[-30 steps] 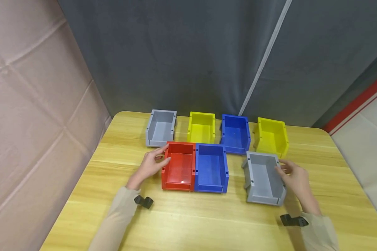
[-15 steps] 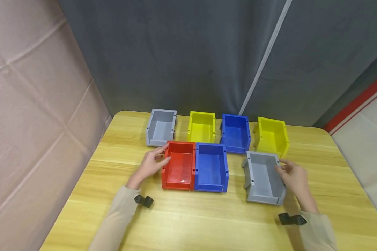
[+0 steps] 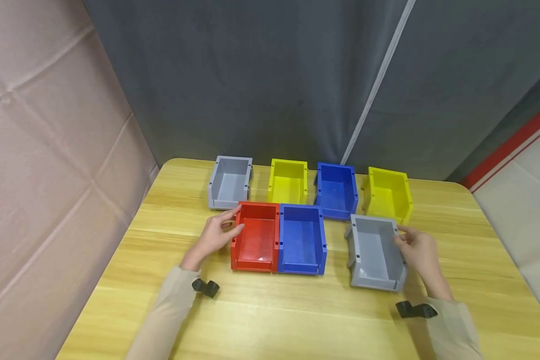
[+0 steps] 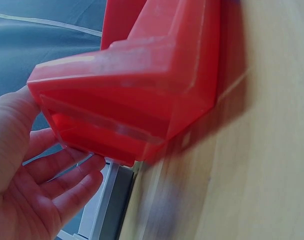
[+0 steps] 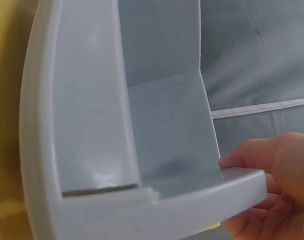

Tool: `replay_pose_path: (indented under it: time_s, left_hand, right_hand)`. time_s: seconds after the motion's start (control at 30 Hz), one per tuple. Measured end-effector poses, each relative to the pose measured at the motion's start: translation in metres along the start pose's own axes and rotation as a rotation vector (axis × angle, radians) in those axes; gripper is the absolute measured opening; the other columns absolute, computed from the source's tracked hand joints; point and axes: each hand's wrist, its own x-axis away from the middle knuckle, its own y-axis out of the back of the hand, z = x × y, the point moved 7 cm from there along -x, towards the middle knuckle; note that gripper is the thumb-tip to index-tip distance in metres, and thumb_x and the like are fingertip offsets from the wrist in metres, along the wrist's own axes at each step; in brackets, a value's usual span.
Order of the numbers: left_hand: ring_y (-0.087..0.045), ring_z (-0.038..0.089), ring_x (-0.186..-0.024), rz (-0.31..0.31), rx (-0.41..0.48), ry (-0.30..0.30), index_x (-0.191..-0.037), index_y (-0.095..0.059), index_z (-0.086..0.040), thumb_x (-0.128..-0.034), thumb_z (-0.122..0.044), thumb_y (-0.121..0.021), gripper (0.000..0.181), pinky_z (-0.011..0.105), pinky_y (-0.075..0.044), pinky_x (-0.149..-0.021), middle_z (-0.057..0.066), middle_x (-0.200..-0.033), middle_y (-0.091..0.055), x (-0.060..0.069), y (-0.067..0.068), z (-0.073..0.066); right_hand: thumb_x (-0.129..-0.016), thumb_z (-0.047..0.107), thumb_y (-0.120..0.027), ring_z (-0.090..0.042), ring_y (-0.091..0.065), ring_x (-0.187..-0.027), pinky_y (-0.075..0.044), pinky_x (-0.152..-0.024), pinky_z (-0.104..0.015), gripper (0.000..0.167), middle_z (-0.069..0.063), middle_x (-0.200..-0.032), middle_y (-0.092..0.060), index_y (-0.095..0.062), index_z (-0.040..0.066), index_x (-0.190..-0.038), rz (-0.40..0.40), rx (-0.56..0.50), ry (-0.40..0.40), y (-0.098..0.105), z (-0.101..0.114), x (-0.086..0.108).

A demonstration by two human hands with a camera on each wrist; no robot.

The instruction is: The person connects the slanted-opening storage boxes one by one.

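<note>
A red storage bin (image 3: 257,240) and a blue storage bin (image 3: 300,241) stand side by side, their walls touching. My left hand (image 3: 213,233) holds the red bin's left wall, thumb at the top rim and fingers along the outer side, as the left wrist view shows. To the right, a grey storage bin (image 3: 378,252) is apart from the blue one, slightly tilted. With thumb inside and fingers outside, my right hand (image 3: 419,250) pinches its right wall; the right wrist view shows the grey bin (image 5: 92,100) close up.
Behind them is a back row: a grey bin (image 3: 230,185), a yellow bin (image 3: 288,187), another blue bin (image 3: 336,192) and another yellow bin (image 3: 388,195). They stand on a wooden table (image 3: 270,320). A dark curtain (image 3: 252,80) hangs beyond its far edge.
My right hand and the grey bin it holds have shifted slightly left and back. The left hand, red bin and joined blue bin stay in place.
</note>
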Motion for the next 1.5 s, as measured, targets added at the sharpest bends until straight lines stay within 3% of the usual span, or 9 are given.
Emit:
replay_pose_path:
  time_s: [0.57,0.83,1.1,1.5]
  left_hand:
    - [-0.057,0.038,-0.109,-0.006,0.008,0.006,-0.133,-0.049,0.004,-0.083,-0.002,-0.069,0.054,0.039,-0.053,-0.087,0.025,-0.13,-0.051,0.0,0.0,0.0]
    - [-0.057,0.038,-0.11,-0.003,0.002,0.013,-0.133,-0.048,0.004,-0.0836,-0.003,-0.068,0.054,0.039,-0.053,-0.088,0.024,-0.131,-0.05,0.001,0.0,-0.001]
    - [-0.056,0.038,-0.111,0.0,-0.007,0.008,-0.134,-0.048,0.004,-0.0842,-0.005,-0.068,0.054,0.038,-0.053,-0.087,0.024,-0.132,-0.05,0.001,0.0,-0.001]
    - [-0.055,0.037,-0.114,0.0,0.001,0.01,-0.134,-0.048,0.003,-0.0845,-0.005,-0.068,0.054,0.04,-0.053,-0.088,0.023,-0.133,-0.05,0.0,-0.001,0.003]
  right_hand:
    - [-0.087,0.006,-0.058,-0.02,-0.057,-0.061,-0.045,-0.044,-0.02,0.035,-0.027,-0.085,-0.066,-0.057,-0.013,-0.117,-0.041,-0.038,0.103,0.009,0.036,-0.01]
    - [-0.087,0.005,-0.059,-0.029,-0.062,-0.067,-0.048,-0.047,-0.02,0.034,-0.028,-0.086,-0.066,-0.059,-0.013,-0.116,-0.05,-0.061,0.141,0.008,0.054,-0.013]
    - [-0.087,0.004,-0.058,-0.028,-0.061,-0.065,-0.048,-0.047,-0.019,0.034,-0.027,-0.085,-0.066,-0.058,-0.012,-0.117,-0.037,-0.09,0.152,0.005,0.065,-0.017]
    - [-0.084,0.0,-0.06,-0.029,-0.059,-0.062,-0.045,-0.044,-0.018,0.031,-0.027,-0.08,-0.066,-0.06,-0.015,-0.111,-0.079,-0.099,0.199,0.008,0.072,-0.022]
